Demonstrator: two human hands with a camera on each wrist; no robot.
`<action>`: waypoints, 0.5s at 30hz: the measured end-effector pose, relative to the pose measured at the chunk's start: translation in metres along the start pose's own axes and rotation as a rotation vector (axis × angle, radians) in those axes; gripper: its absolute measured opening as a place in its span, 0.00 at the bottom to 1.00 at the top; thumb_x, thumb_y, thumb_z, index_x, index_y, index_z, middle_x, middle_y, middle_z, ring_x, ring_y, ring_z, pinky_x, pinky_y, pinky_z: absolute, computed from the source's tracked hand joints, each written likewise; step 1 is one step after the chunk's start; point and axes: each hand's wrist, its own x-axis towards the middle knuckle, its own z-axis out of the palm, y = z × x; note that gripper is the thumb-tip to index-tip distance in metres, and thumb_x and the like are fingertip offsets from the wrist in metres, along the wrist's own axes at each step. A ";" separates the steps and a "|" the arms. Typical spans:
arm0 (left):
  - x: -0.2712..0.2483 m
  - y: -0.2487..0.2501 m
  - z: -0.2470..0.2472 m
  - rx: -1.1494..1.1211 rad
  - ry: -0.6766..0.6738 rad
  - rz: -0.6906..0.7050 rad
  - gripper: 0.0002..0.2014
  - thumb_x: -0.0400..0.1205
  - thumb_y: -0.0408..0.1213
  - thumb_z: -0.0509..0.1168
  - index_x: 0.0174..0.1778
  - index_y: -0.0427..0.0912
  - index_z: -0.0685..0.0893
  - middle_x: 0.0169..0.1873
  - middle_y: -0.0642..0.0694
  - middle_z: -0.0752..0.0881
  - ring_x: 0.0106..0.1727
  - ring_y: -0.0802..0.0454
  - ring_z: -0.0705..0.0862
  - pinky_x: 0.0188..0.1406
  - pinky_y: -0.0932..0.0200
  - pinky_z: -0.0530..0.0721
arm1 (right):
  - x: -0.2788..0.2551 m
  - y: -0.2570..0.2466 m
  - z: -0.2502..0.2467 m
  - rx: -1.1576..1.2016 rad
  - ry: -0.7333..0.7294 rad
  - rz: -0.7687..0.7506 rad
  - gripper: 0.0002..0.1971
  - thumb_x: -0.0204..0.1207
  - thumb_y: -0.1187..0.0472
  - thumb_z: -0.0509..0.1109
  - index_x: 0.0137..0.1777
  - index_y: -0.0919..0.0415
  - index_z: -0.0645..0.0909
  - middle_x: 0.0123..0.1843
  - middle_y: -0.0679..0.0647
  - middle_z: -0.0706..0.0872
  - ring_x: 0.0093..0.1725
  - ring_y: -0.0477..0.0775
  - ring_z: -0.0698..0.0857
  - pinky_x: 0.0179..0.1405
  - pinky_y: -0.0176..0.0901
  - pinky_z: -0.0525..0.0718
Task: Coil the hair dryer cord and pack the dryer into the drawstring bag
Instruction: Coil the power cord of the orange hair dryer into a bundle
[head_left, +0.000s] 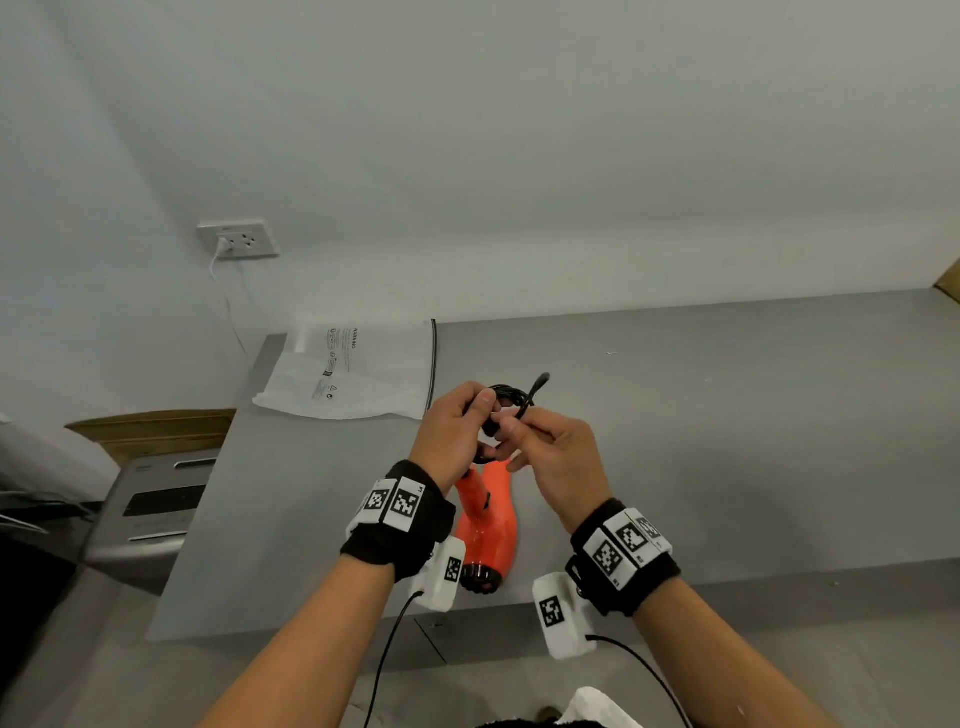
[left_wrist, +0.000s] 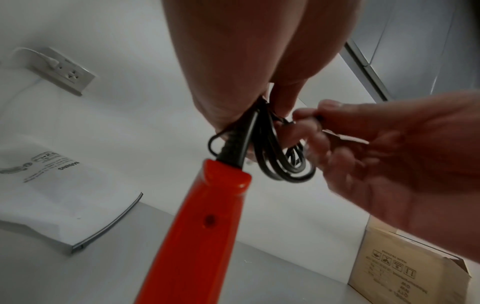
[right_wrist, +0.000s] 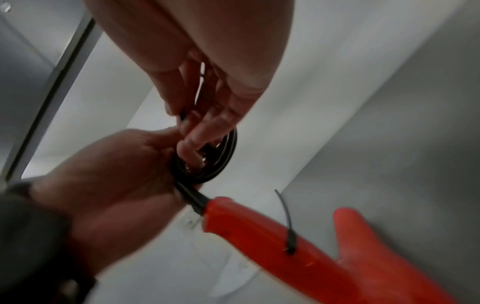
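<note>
- Pinching the coiled cord, the left hand should hold the loops tight.
- The right hand grips the loose end; wrap it snugly.

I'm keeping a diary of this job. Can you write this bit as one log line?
step: coiling cord | left hand: grips black cord loops | right hand: pinches cord | orange hair dryer: on table | bag: flat, unused
</note>
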 end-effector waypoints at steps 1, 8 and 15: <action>-0.001 0.000 0.001 0.014 -0.008 0.011 0.14 0.91 0.39 0.58 0.44 0.38 0.83 0.36 0.43 0.83 0.33 0.50 0.82 0.26 0.63 0.83 | 0.000 -0.001 0.001 0.034 0.013 0.000 0.06 0.82 0.66 0.72 0.49 0.65 0.92 0.38 0.62 0.92 0.34 0.54 0.90 0.34 0.48 0.89; -0.002 -0.001 0.004 -0.020 -0.002 0.009 0.15 0.92 0.38 0.56 0.50 0.32 0.83 0.43 0.42 0.92 0.34 0.58 0.86 0.24 0.63 0.80 | 0.002 0.017 -0.007 -0.327 0.140 -0.023 0.07 0.74 0.58 0.78 0.45 0.52 0.81 0.33 0.53 0.89 0.26 0.51 0.86 0.30 0.49 0.88; 0.000 -0.005 -0.003 -0.098 -0.002 -0.014 0.14 0.92 0.39 0.56 0.46 0.39 0.83 0.39 0.42 0.91 0.40 0.49 0.88 0.26 0.59 0.80 | -0.002 0.042 -0.026 -0.170 -0.028 0.145 0.21 0.71 0.72 0.68 0.55 0.45 0.84 0.55 0.48 0.90 0.53 0.55 0.89 0.51 0.58 0.90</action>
